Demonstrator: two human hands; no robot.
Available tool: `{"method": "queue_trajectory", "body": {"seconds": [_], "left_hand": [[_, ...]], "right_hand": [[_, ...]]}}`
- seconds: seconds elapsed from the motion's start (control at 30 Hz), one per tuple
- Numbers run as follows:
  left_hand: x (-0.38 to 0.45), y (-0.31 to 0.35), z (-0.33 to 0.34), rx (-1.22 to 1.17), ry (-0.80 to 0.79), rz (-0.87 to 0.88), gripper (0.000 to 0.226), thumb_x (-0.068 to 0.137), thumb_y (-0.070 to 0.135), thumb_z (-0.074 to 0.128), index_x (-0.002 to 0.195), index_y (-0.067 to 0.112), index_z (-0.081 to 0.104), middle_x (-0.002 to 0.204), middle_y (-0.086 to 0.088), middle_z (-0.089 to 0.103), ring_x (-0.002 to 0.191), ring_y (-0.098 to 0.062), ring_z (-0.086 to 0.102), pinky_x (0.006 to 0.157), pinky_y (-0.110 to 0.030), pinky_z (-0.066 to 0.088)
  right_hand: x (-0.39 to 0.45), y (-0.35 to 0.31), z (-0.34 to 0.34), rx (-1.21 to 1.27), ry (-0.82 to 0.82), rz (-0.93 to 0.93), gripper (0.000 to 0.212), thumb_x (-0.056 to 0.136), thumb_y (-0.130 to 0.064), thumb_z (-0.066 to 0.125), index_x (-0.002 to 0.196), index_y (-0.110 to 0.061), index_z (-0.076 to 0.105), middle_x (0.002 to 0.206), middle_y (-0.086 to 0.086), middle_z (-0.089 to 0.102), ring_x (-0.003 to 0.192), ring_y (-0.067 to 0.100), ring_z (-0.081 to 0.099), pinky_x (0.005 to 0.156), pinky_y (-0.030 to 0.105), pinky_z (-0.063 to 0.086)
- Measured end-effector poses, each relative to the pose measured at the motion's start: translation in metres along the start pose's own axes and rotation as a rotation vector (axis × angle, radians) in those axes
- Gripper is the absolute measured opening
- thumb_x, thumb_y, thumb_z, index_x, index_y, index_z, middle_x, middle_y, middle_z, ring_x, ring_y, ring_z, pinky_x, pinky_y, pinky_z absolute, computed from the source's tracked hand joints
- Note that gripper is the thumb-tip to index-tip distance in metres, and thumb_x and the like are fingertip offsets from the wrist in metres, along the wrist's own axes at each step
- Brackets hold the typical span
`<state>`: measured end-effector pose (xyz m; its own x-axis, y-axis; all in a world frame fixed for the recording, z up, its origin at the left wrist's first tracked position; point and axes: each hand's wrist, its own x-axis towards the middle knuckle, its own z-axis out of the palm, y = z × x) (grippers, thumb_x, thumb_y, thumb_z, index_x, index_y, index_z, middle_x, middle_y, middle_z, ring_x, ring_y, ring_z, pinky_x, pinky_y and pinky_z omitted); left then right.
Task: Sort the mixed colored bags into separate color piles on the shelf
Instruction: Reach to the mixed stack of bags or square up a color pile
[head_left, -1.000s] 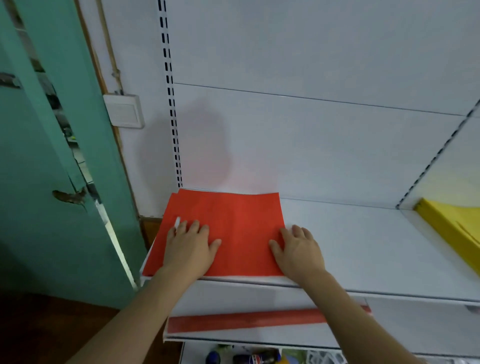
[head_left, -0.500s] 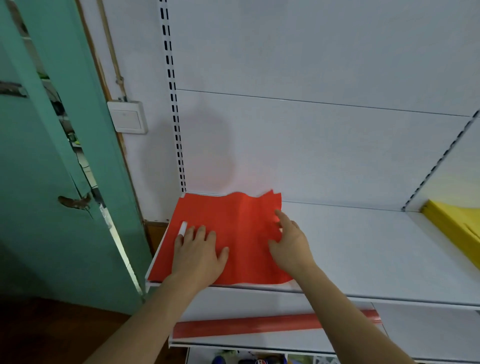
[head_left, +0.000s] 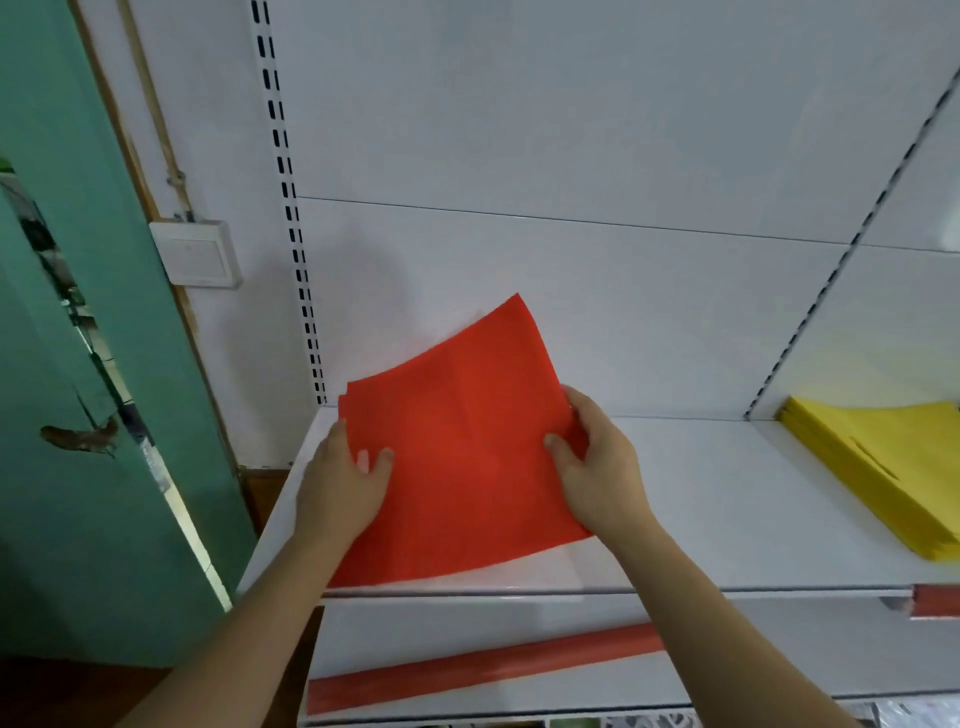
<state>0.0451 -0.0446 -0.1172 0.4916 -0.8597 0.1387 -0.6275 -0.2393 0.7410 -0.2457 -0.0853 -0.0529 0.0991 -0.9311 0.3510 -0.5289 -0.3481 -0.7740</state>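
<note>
Both hands hold the red bags (head_left: 457, 447) by their sides, low in the middle of the frame: the left hand (head_left: 345, 486) pinches the left edge, the right hand (head_left: 597, 467) grips the right. The far end tilts up off the shelf (head_left: 701, 493). This looks like squaring up the red pile, maybe. Next it needs laying down flat. The yellow bags (head_left: 878, 467) lie well apart at the right, and nothing blocks the way.

head cam | looks forward-down | close over white shelf (head_left: 701, 519)

bare shelf (head_left: 717, 499) between red bags (head_left: 467, 457) and yellow stack (head_left: 883, 462)
</note>
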Motion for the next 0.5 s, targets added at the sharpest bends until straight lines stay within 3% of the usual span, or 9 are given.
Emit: {"method": "queue_trajectory", "body": {"seconds": [0.1, 0.2, 0.27, 0.33, 0.43, 0.5], "left_hand": [[0.011, 0.012, 0.005, -0.325, -0.010, -0.265, 0.086, 0.094, 0.065, 0.062, 0.162, 0.026, 0.027, 0.158, -0.009, 0.049, 0.135, -0.034, 0.056, 0.106, -0.052, 0.049], [0.021, 0.017, 0.005, -0.524, -0.082, -0.355, 0.066, 0.085, 0.065, 0.065, 0.139, 0.028, 0.059, 0.134, -0.004, 0.069, 0.112, -0.027, 0.068, 0.098, -0.047, 0.054], [0.025, 0.019, 0.006, -0.706, -0.128, -0.310, 0.039, 0.087, 0.047, 0.071, 0.120, 0.027, 0.073, 0.112, -0.002, 0.078, 0.100, -0.026, 0.075, 0.096, -0.049, 0.058], [0.026, 0.026, 0.005, -0.790, -0.082, -0.181, 0.018, 0.093, 0.031, 0.073, 0.111, 0.032, 0.078, 0.105, 0.003, 0.080, 0.099, -0.021, 0.076, 0.092, -0.045, 0.059], [0.029, 0.040, 0.001, -0.764, 0.028, 0.014, 0.013, 0.097, 0.039, 0.068, 0.108, 0.036, 0.075, 0.106, 0.010, 0.079, 0.099, -0.009, 0.074, 0.088, -0.038, 0.056], [0.027, 0.044, 0.002, -0.736, 0.033, 0.056, 0.017, 0.100, 0.044, 0.065, 0.113, 0.036, 0.072, 0.110, 0.011, 0.077, 0.103, -0.010, 0.073, 0.089, -0.040, 0.057]], "right_hand": [[-0.004, 0.005, -0.015, 0.067, 0.117, -0.094, 0.034, 0.099, -0.018, 0.066, 0.124, -0.040, 0.064, 0.104, -0.029, 0.070, 0.098, -0.006, 0.065, 0.082, 0.009, 0.046], [-0.007, 0.012, -0.025, 0.160, 0.181, -0.095, 0.024, 0.100, -0.021, 0.065, 0.108, -0.044, 0.063, 0.094, -0.023, 0.072, 0.085, 0.002, 0.068, 0.069, 0.009, 0.047], [-0.007, 0.016, -0.031, 0.216, 0.213, -0.078, 0.020, 0.101, -0.023, 0.065, 0.106, -0.043, 0.064, 0.091, -0.019, 0.072, 0.081, 0.005, 0.068, 0.066, 0.012, 0.048], [-0.005, 0.021, -0.036, 0.236, 0.255, -0.077, 0.014, 0.100, -0.028, 0.064, 0.105, -0.041, 0.064, 0.090, -0.016, 0.072, 0.079, 0.006, 0.067, 0.066, 0.015, 0.049], [-0.003, 0.033, -0.042, 0.239, 0.302, -0.042, 0.005, 0.098, -0.036, 0.062, 0.103, -0.038, 0.060, 0.087, -0.013, 0.069, 0.076, 0.008, 0.064, 0.066, 0.028, 0.050], [-0.004, 0.044, -0.041, 0.241, 0.292, -0.011, 0.007, 0.098, -0.038, 0.062, 0.104, -0.037, 0.059, 0.089, -0.011, 0.069, 0.078, 0.009, 0.065, 0.067, 0.035, 0.051]]}}
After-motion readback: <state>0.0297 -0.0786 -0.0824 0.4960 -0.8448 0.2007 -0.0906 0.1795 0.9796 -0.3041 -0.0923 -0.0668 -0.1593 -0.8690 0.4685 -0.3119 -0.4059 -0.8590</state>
